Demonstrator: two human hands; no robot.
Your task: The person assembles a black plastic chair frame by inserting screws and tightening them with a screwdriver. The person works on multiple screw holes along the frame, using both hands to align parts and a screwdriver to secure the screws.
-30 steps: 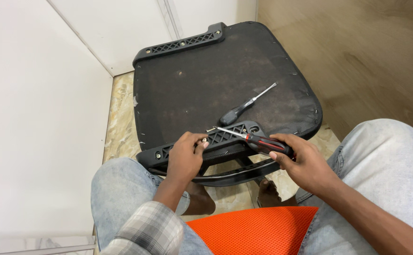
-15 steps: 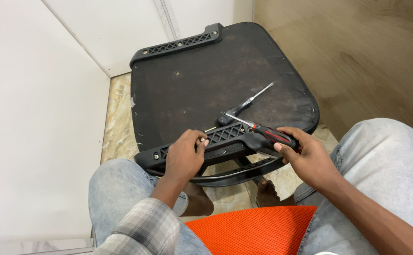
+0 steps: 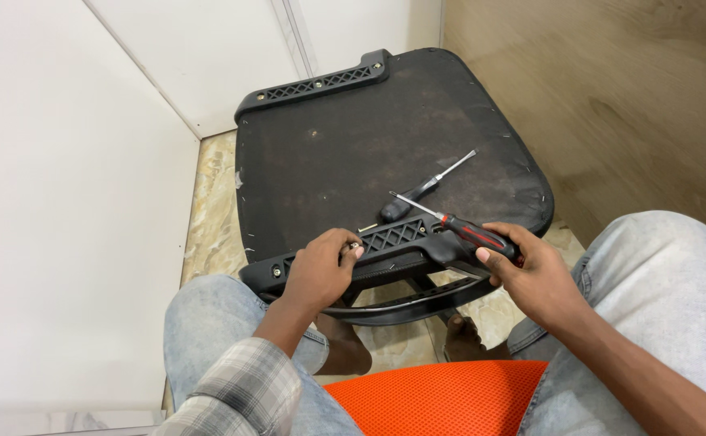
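Centre frame, the red-and-black screwdriver (image 3: 472, 234) is clasped in the right hand (image 3: 530, 278), its shaft pointing up-left over the black ribbed bracket (image 3: 393, 241) along the near edge of the upturned black chair seat (image 3: 369, 153). At the bracket's left end the left hand (image 3: 320, 270) pinches a small metal fastener (image 3: 354, 246) between its fingertips, curled over the bracket's edge. A second, black-handled screwdriver (image 3: 417, 194) lies loose on the seat just above, another ribbed bracket (image 3: 316, 85) runs along the seat's far edge at the top, and an orange mesh cushion (image 3: 442, 400) fills the bottom centre between the person's denim knees.
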